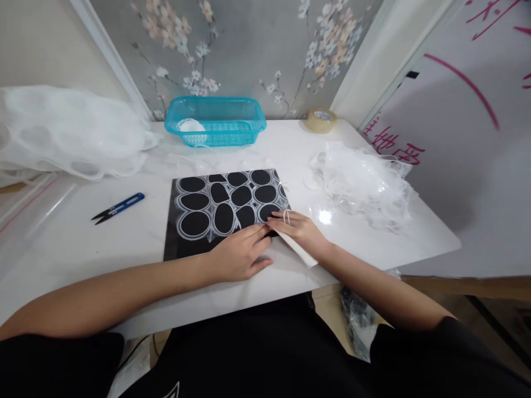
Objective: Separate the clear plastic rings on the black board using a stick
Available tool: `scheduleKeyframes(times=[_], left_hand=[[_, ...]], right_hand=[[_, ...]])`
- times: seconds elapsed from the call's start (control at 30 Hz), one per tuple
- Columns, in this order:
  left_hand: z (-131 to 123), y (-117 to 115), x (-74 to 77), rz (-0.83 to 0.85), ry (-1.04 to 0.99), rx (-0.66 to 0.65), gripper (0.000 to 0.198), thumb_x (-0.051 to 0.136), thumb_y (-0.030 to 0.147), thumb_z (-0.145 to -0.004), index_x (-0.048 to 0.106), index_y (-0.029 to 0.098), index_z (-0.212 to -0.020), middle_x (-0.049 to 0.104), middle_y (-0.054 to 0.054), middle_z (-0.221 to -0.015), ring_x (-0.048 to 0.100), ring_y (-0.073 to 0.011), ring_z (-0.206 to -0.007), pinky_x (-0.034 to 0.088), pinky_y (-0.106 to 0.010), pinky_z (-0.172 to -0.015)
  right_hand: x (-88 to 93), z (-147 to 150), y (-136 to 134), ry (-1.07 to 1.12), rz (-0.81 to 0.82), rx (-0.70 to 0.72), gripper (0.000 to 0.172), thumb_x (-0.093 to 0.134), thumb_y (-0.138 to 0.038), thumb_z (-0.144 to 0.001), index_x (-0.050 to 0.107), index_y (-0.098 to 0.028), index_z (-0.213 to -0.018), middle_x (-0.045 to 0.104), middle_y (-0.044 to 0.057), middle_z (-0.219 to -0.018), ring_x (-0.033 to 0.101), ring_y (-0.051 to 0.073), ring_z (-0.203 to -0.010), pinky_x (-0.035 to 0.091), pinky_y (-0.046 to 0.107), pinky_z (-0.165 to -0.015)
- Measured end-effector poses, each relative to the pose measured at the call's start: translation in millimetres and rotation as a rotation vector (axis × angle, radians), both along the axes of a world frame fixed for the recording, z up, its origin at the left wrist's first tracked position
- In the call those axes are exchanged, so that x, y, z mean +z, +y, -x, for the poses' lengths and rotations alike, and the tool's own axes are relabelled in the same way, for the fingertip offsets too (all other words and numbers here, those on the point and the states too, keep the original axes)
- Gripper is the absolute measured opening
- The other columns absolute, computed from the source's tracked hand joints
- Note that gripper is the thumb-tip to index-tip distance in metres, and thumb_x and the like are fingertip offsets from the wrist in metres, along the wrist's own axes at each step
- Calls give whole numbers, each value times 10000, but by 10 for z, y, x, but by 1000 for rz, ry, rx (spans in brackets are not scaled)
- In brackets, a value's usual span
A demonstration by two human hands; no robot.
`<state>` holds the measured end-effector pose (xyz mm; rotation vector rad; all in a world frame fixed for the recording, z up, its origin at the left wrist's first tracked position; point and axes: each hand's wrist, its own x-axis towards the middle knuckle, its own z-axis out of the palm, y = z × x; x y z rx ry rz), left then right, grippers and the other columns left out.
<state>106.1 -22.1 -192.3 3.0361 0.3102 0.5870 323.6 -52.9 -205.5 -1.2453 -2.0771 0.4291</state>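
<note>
A sheet of clear white-edged oval rings (211, 205), joined in rows, lies over a black board (171, 243) on the table in front of me. My left hand (243, 253) rests at the board's near edge, fingers stretched and thumb apart, fingertips touching the sheet's lower right part. Beside it, my right hand (302, 229) has its fingertips at the sheet's near right corner. A narrow white strip (301, 251) sticks out from under the right fingers toward me. Thin white loops (286, 216) circle one right finger. How the fingertips grip is partly hidden.
Blue-handled thread snips (120, 207) lie left of the board. A turquoise basket (253, 134) holding a white round piece stands at the back, near a tape roll (321, 120). White cut-out netting (369, 182) is heaped at right, and a larger white bundle (70, 130) at left.
</note>
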Motion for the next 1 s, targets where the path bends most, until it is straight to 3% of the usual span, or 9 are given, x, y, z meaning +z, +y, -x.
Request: scheduleKeyframes(times=[0.07,0.13,0.2,0.27,0.43,0.57,0.67,0.87,1.0], left_hand=[[6,19,13,53,2,-10,479,438,447,-936,559,27,-1131,571,-233,-1248,534,-299,-1195,458,-406,-1008],[20,33,32,112,21,-11,457,463,451,-925,557,46,-1115,567,-219,-1259,525,-289,-1207,459,-396,-1012],[40,41,47,150,42,-8,432,480,443,-918,550,63,-1110,565,-206,-1267,511,-282,-1226,452,-390,-1024],[59,42,50,149,40,-11,417,485,441,-918,549,74,-1106,569,-197,-1266,508,-277,-1232,447,-384,-1032],[43,42,59,38,-28,-38,392,483,403,-925,561,69,-1115,580,-195,-1252,541,-290,-1186,465,-409,-1006],[-97,61,120,-40,12,-44,399,474,414,-930,566,82,-1129,538,-193,-1308,498,-311,-1228,446,-439,-1010],[-265,91,162,-117,73,-52,483,450,474,-933,551,63,-1165,536,-203,-1309,478,-314,-1248,421,-424,-1028],[-482,108,167,-198,91,-48,450,407,454,-952,582,74,-1118,664,-155,-1040,615,-272,-970,486,-395,-846],[-494,104,97,-241,25,-91,401,416,391,-960,596,66,-1110,659,-158,-1084,604,-281,-1024,465,-398,-872]], right_hand=[[57,-106,178,-4,-38,-119,248,535,-251,-867,706,-240,-1047,734,74,-994,665,259,-998,514,429,-914],[168,-305,426,123,-104,-369,239,508,-269,-877,723,-210,-963,741,63,-851,688,242,-897,526,418,-879],[307,-558,624,359,-172,-720,224,546,-314,-859,717,-177,-816,723,46,-733,693,223,-788,547,398,-812],[428,-786,670,672,-132,-877,189,613,-305,-816,698,-145,-762,701,38,-681,690,194,-693,569,351,-722],[499,-930,172,1415,305,-744,77,655,-209,-796,667,-161,-738,695,45,-717,696,139,-726,590,251,-722],[448,-759,-189,1722,538,-471,58,639,-279,-821,663,-251,-777,707,15,-940,680,109,-806,593,248,-749],[388,-620,-214,1592,475,-294,88,668,-374,-801,680,-288,-782,708,-24,-938,668,102,-773,573,265,-775],[238,-396,-74,799,232,-253,149,666,-356,-807,745,-235,-845,734,34,-943,655,211,-971,485,375,-935],[152,-342,-35,661,171,-228,179,627,-354,-833,741,-234,-903,731,46,-993,660,224,-994,495,389,-931]])
